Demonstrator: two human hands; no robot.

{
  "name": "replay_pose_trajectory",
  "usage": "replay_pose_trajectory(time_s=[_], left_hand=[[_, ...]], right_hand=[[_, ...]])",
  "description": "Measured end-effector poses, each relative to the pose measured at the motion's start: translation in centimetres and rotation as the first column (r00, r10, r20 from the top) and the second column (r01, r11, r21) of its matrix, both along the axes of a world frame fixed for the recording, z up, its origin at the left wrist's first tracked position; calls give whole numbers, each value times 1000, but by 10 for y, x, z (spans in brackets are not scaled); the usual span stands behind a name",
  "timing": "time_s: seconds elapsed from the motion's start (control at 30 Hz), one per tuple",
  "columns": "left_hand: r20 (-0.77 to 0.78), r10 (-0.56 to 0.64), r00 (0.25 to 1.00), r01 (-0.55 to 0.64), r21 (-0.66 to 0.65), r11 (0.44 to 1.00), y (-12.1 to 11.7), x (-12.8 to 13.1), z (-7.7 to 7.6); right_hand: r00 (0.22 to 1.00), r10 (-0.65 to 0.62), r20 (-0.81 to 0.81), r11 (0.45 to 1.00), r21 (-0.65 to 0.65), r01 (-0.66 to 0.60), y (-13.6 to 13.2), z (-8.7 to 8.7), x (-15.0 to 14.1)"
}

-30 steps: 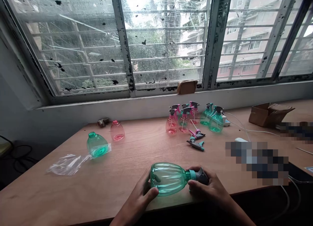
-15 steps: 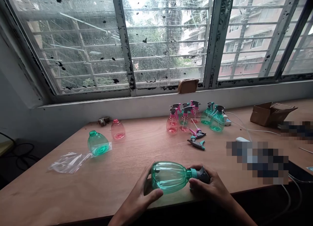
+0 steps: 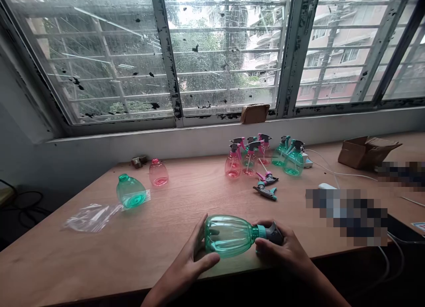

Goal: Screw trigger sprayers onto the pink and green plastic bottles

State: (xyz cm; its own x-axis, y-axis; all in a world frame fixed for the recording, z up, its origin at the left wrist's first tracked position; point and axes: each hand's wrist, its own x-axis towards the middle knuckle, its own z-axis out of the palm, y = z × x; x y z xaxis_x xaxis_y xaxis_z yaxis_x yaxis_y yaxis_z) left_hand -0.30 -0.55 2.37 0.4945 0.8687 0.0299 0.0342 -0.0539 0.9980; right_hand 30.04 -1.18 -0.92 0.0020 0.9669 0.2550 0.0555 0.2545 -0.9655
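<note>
A clear green spray bottle (image 3: 229, 237) lies sideways between my hands, above the table's front edge. My left hand (image 3: 194, 256) cups its base, thumb along the near side and fingers partly hidden behind. At the neck, my right hand (image 3: 282, 247) is closed around the dark grey and teal spray head (image 3: 272, 234), which sits on the bottle's mouth. Two loose spray heads rest beyond, one teal and grey (image 3: 265, 192), one pink and grey (image 3: 268, 178). An open green bottle (image 3: 131, 192) and an open pink bottle (image 3: 158, 173) stand to the left.
Several pink and green spray bottles with heads (image 3: 249, 161) stand grouped near the wall. A plastic bag (image 3: 93, 217) lies at left on the wooden table (image 3: 186, 196). An open cardboard box (image 3: 365, 153), white cables and blurred items occupy the right side.
The view has shifted slightly, so everything sits a little higher and to the left. Both hands keep their hold on the green bottle, with hardly any change in its pose.
</note>
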Motion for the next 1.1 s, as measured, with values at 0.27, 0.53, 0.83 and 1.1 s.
replay_pose_trajectory(time_s=[0.27, 0.53, 0.83, 1.1], left_hand=[[-4, 8, 1000, -8, 0, 1000, -3, 5, 7], [2, 3, 1000, -3, 7, 1000, -2, 3, -2], [-13, 21, 1000, -19, 119, 993, 2, 0, -16], [48, 36, 998, -44, 174, 984, 5, 3, -25]], right_hand=[[999, 8, -36, 1000, -24, -9, 3, -11, 2], [991, 52, -120, 994, -85, -63, 3, -11, 2], [1000, 18, 3, 999, -28, -18, 3, 0, 1], [998, 67, 0, 995, -69, -67, 3, 1, 1]])
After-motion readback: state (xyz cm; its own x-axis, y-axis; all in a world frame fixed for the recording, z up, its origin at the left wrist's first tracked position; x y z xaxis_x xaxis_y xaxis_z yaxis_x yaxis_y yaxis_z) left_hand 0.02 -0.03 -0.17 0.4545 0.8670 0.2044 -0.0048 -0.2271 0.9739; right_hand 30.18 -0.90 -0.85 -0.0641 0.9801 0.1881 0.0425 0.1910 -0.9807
